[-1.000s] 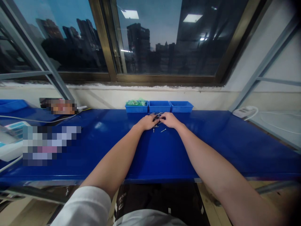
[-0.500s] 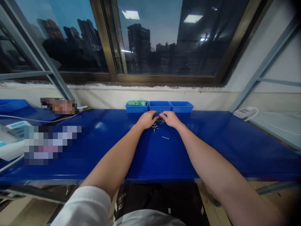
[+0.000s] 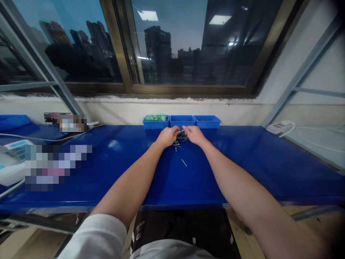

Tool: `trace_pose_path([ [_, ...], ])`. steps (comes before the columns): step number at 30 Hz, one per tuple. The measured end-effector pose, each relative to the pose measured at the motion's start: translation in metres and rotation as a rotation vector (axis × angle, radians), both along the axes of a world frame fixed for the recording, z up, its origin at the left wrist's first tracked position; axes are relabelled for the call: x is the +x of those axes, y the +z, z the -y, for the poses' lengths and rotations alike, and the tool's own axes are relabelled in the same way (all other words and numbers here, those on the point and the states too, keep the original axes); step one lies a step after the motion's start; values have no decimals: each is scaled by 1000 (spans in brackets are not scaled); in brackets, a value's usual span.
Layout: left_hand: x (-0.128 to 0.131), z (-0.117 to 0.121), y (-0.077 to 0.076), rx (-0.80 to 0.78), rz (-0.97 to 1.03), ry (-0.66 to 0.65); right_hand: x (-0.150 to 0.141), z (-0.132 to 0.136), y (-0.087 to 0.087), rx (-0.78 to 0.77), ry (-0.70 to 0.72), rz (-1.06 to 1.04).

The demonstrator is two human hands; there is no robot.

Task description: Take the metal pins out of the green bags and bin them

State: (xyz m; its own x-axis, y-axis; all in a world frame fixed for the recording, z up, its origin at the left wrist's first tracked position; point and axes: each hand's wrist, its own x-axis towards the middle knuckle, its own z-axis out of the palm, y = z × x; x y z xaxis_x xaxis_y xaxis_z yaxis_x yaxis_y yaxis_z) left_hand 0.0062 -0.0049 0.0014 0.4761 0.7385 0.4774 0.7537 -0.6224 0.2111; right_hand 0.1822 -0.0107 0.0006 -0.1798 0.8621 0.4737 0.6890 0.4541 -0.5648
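My left hand (image 3: pixel 167 136) and my right hand (image 3: pixel 195 135) face each other over a small heap of thin metal screws (image 3: pixel 182 137) on the blue table (image 3: pixel 185 183). Both hands are closed, with fingers curled and the tips of thumb and forefinger brought together at the heap. Between the fingertips a few screws show, lifted just above the others. How many each hand grips is hidden. A single loose screw (image 3: pixel 184 162) lies nearer to me, apart from the heap and slanting down to the right.
Behind the hands stand three blue bins: the left bin (image 3: pixel 155 125) with green plastic packets, the middle bin (image 3: pixel 182 123) and the right bin (image 3: pixel 207 123). A white device (image 3: pixel 12 169) and a phone (image 3: pixel 50 118) are at left. A power strip (image 3: pixel 278 127) lies at right.
The loose screw has slid toward me, away from the heap, and turned. My hands have shifted slightly, staying over the heap and fingering the screws.
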Motion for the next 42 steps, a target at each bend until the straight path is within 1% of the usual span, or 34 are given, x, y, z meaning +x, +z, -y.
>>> trace_pose_path([
  [2,0,0,0,5,-23,7,1,-2,-3,-36,31,-93],
  [5,1,1,0,14,-48,31,2,-4,-6,-76,107,-286],
  [7,1,0,0,13,-61,59,2,-4,-6,-88,154,-404],
  [9,1,0,0,12,-72,73,2,-3,-4,-106,187,-477],
  [11,2,1,0,11,-76,68,3,-3,-2,-146,199,-531],
  [15,3,2,2,4,-68,40,7,-3,1,-223,159,-620],
  [17,4,2,3,0,-63,36,9,-4,1,-235,164,-658],
  [19,4,2,3,-4,-58,35,11,-4,0,-236,200,-680],
  [22,4,2,3,-24,-49,22,12,-5,-1,-235,228,-658],
  [25,3,2,2,-33,14,18,13,-7,-1,-203,152,-612],
  [28,1,1,2,-17,63,58,19,-11,0,-75,-3,-542],
  [30,-1,-2,2,-16,52,98,25,-13,0,25,-111,-448],
  [32,-3,-4,0,-21,31,134,32,-15,0,77,-212,-345],
  [34,-5,-7,-2,-24,10,155,37,-15,-1,70,-314,-259],
  [37,-6,-9,-5,-37,-27,171,41,-15,-1,-5,-438,-160],
  [39,-6,-10,-6,-52,-55,177,42,-16,-2,-62,-472,-116],
  [42,-7,-11,-7,-77,-73,176,43,-20,-6,-132,-459,-104],
])
